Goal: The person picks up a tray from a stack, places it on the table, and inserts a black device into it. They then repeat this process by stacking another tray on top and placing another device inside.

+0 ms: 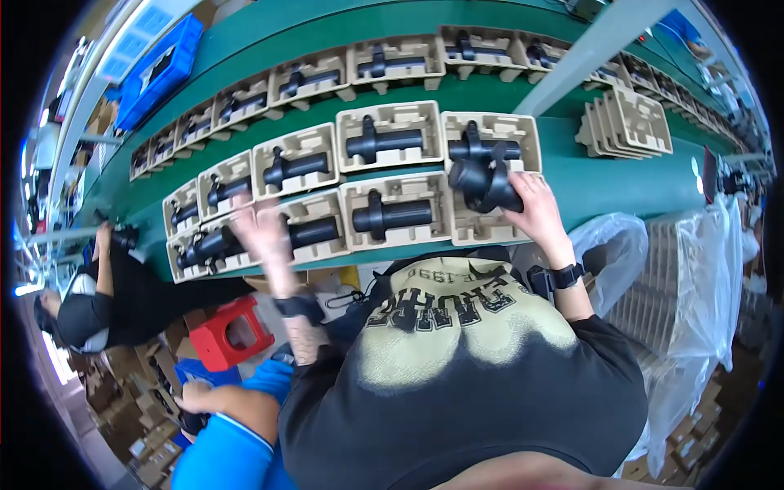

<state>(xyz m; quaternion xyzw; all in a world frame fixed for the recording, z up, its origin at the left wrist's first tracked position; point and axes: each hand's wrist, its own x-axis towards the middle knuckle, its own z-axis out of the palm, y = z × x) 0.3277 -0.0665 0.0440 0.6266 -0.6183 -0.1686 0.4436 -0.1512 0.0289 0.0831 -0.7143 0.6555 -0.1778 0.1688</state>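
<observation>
The right hand was closed, thumb and fingers, on the near-right end of a black cylindrical device of plastic-looking material, which sat tilted over a tan rectangular tray of moulded pulp directly below the grip; whether the two touched could not be told. Well left of that grip, the left hand was blurred, fingers loosely spread with nothing seen in them, over tan trays of the same row; any contact there could not be told. Judging by the matching black device lying lengthwise in the tray just left of the grip, good handling seemed to mean levelling the held piece, lining its length up with the moulded hollow and keeping fingertips off the pulp walls. Beyond the grip, the filled tan tray had its near rim close to the piece, so a little height there seemed wise. To the right of the grip, the green bench top offered the most sideways room, up to a stack of tan trays; bodyward, the bench edge lay near, with a transparent plastic bag just past it on the right
</observation>
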